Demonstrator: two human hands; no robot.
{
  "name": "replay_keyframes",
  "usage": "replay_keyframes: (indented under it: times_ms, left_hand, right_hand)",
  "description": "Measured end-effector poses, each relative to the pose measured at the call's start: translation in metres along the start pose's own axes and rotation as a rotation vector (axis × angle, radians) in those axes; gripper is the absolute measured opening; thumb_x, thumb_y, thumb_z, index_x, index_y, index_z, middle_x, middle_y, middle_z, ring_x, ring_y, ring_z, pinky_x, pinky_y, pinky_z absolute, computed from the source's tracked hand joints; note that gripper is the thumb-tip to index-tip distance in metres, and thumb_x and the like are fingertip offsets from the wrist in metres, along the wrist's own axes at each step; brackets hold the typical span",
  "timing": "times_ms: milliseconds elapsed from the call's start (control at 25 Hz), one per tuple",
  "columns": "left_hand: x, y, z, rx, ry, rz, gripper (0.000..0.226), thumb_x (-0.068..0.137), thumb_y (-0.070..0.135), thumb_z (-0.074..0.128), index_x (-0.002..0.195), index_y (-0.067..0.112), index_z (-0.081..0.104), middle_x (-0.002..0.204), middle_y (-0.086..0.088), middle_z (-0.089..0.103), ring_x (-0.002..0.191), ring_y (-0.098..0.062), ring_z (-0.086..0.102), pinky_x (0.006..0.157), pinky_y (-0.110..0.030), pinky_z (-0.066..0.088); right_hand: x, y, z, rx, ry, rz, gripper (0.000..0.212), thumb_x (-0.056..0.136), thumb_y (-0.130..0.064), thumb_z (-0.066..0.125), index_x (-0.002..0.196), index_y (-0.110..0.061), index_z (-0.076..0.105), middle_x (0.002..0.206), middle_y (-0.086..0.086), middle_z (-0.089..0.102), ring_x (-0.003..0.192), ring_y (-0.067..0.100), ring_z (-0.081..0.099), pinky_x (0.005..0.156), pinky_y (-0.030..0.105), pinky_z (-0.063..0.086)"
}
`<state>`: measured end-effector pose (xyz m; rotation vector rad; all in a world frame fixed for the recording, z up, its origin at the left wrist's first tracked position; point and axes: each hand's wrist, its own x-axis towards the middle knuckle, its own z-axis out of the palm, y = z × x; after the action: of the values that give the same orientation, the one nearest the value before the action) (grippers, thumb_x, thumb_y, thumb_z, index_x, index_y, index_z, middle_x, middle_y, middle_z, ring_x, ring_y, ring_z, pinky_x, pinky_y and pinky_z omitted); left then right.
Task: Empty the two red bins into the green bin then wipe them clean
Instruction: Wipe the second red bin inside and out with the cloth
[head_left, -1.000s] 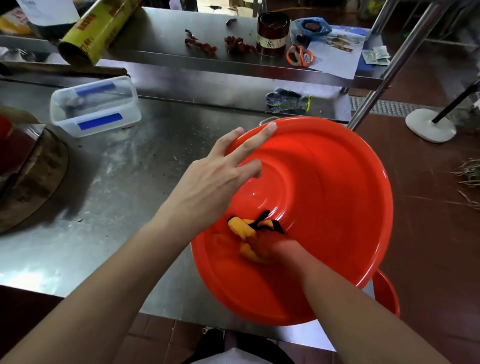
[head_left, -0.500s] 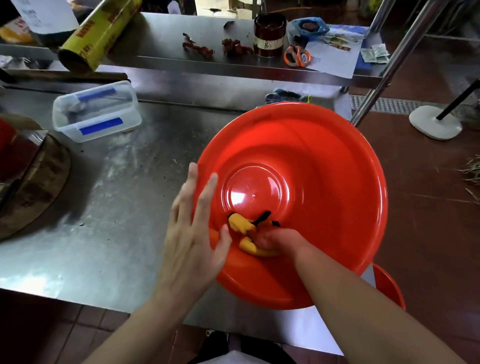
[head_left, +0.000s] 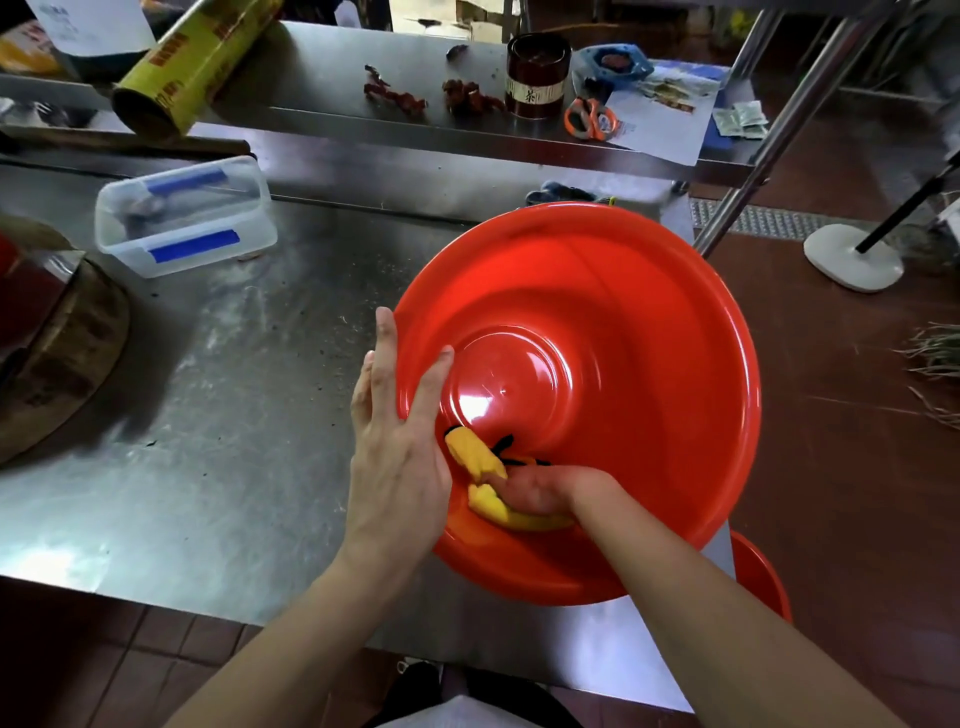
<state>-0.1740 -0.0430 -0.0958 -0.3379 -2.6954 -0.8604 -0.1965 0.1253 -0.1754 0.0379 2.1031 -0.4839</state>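
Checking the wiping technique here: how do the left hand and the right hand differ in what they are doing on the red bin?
The left hand lies open, fingers straight, steadying the red bin at its rim; the right hand curls on a yellow cloth. The left hand is bare of any tool and straddles the edge; the right hand works inside on the wall. Both touch the same bin.

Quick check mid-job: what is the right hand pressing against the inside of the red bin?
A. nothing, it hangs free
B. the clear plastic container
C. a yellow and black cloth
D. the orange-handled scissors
C: the right hand presses a yellow and black cloth against the inner wall of the red bin, which the left hand steadies at its rim.
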Motion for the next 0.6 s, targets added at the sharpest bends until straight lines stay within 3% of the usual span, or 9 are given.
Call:
replay_keyframes:
  times_ms: [80,240,400,600]
  left_hand:
    - [-0.001,0.001,0.001,0.001,-0.041,-0.019,0.077,0.087,-0.018,0.050,0.151,0.024,0.044,0.170,-0.002,-0.008,0.155,-0.032,0.011,0.117,-0.037,0.021]
    - [0.001,0.005,-0.003,0.007,-0.066,-0.048,0.081,0.085,-0.020,0.053,0.151,0.026,0.044,0.170,0.003,-0.010,0.153,-0.034,0.016,0.099,-0.054,0.050]
    - [0.003,0.006,-0.001,0.017,-0.081,-0.025,0.078,0.088,-0.017,0.053,0.152,0.027,0.043,0.170,0.007,-0.012,0.154,-0.034,0.015,0.094,-0.056,0.052]
    - [0.002,0.009,-0.002,0.023,-0.084,-0.013,0.081,0.086,-0.019,0.053,0.151,0.028,0.044,0.170,0.005,-0.008,0.154,-0.035,0.016,0.093,-0.056,0.052]
  right_hand:
    - [-0.025,-0.002,0.006,0.033,0.000,-0.066,0.063,0.106,-0.057,0.019,0.161,-0.026,0.017,0.168,0.005,0.016,0.153,0.028,0.018,0.122,0.040,0.013]
    - [-0.079,-0.008,0.009,0.067,0.004,-0.095,0.057,0.105,-0.058,0.021,0.154,-0.033,0.035,0.154,0.007,0.043,0.135,0.027,0.045,0.103,0.036,0.033]
    - [-0.109,-0.008,0.012,0.124,0.007,-0.069,0.059,0.102,-0.065,0.024,0.150,-0.034,0.038,0.140,0.002,0.057,0.119,0.022,0.055,0.100,0.035,0.041]
    - [-0.063,0.001,0.019,0.079,0.004,-0.050,0.061,0.103,-0.062,0.021,0.154,-0.031,0.034,0.154,0.005,0.044,0.136,0.029,0.045,0.103,0.037,0.035]
